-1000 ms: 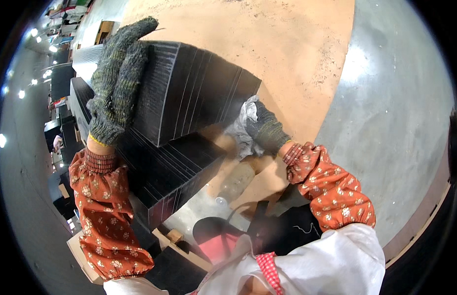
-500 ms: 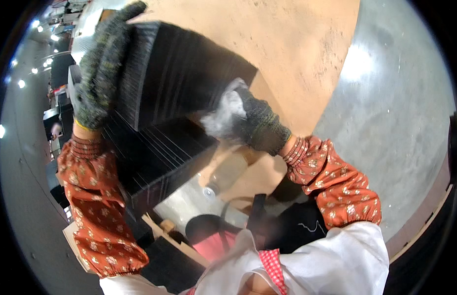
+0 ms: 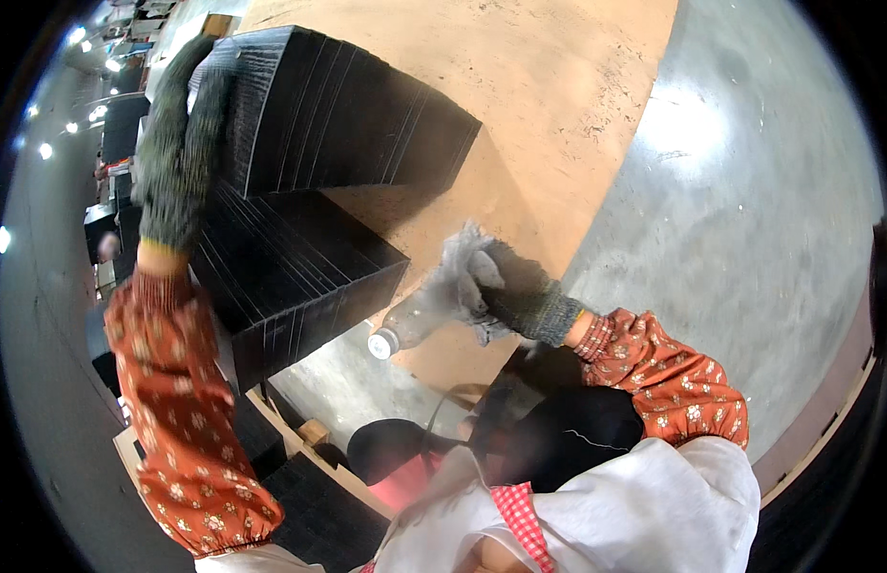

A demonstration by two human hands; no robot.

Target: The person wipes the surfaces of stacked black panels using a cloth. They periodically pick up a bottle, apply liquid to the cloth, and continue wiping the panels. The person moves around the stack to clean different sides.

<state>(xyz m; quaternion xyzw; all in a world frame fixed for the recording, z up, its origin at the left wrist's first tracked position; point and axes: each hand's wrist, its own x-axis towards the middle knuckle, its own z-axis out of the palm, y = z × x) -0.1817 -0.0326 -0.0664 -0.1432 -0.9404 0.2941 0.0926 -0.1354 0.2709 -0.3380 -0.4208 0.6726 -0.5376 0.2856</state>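
My left hand [image 3: 181,158], in a dark grey-green knit glove, has its fingers stretched along the left side of an upper stack of thin black sheets [image 3: 353,115]. A second black stack [image 3: 291,272] sits nearer to me, partly under the first. My right hand [image 3: 529,296], gloved alike, is closed round a crumpled grey-white rag [image 3: 460,272]. The rag is off the stacks, above the tan tabletop. Beside it lies a clear bottle [image 3: 405,325] with a white cap toward me; the rag hides part of it.
The tan board tabletop [image 3: 558,105] runs away from me, its right edge next to a shiny grey floor [image 3: 749,210]. Wooden strips [image 3: 315,435] and dark material lie at the lower left. Ceiling lights and clutter fill the far left.
My right hand has drawn the rag off the upper stack's face, toward me, down beside the bottle. My left hand has shifted slightly left and nearer. The upper stack appears a little farther left.
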